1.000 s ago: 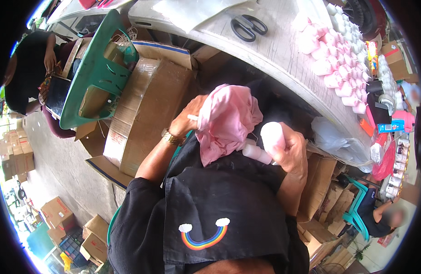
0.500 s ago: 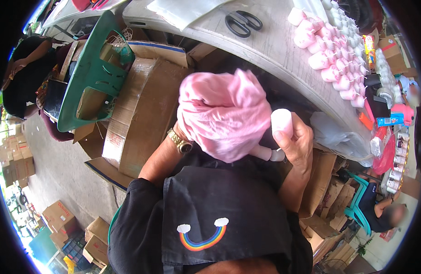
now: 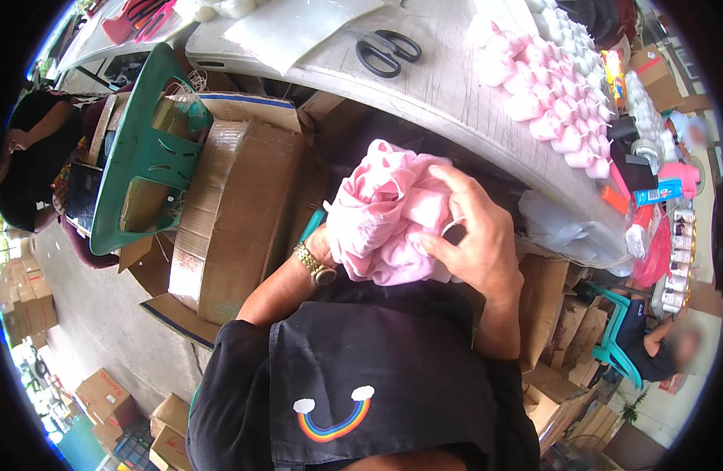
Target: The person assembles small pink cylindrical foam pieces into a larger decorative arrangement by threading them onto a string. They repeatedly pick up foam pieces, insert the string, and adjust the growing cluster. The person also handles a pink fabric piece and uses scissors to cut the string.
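Note:
A bunched pink cloth (image 3: 369, 220) is held up in front of my apron. My left hand (image 3: 320, 245), with a gold watch at the wrist, supports it from the left; the cloth covers most of its fingers. On the right side of the bundle lies a pale pink candle (image 3: 427, 207), partly wrapped by folds. My right hand (image 3: 483, 243) is beside the candle, thumb and forefinger spread apart around it, the thumb close to the cloth. Some small pale thing behind those fingers is too hidden to name.
Many pink candles (image 3: 546, 98) stand in rows on the white table (image 3: 314, 67), with white candles behind. Black-handled scissors (image 3: 387, 53) lie there too. To the left are a large cardboard box (image 3: 236, 204) and a green chair (image 3: 146, 149). A plastic bag (image 3: 573, 228) hangs at right.
My right hand has moved left to the cloth, bringing the candle it was holding against the bundle, and its fingers have spread. The cloth has turned and bunched. The view has shifted slightly.

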A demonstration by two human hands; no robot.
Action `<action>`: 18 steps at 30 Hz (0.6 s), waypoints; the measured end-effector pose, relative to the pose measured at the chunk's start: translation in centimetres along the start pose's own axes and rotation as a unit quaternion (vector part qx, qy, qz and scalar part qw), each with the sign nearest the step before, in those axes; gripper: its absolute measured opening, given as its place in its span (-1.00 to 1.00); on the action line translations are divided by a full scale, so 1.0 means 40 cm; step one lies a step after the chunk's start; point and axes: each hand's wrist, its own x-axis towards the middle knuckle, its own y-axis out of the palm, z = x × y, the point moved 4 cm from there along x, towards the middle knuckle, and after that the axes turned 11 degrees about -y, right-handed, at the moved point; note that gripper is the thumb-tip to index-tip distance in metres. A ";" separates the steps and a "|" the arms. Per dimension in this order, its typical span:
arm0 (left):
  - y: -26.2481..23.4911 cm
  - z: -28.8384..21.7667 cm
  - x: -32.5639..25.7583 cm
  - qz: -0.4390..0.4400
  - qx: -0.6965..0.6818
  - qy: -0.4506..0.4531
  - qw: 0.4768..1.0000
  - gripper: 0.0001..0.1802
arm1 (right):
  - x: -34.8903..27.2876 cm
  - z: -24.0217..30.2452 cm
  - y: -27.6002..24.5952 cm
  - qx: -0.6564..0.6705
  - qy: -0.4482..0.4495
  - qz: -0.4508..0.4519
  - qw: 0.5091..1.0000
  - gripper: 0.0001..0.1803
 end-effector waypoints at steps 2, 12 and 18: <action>0.002 -0.038 -0.001 -0.037 0.135 0.071 0.988 -0.25 | -0.007 -0.039 -0.012 0.172 0.052 -0.010 0.984 -0.16; -0.020 -0.034 -0.013 -0.040 -0.509 -0.096 0.854 -0.60 | -0.172 -0.107 0.206 0.522 0.077 0.219 0.821 -0.25; -0.080 -0.004 -0.004 -0.044 -0.484 -0.102 0.868 -0.67 | -0.192 -0.121 0.068 0.388 0.203 0.091 0.895 -0.56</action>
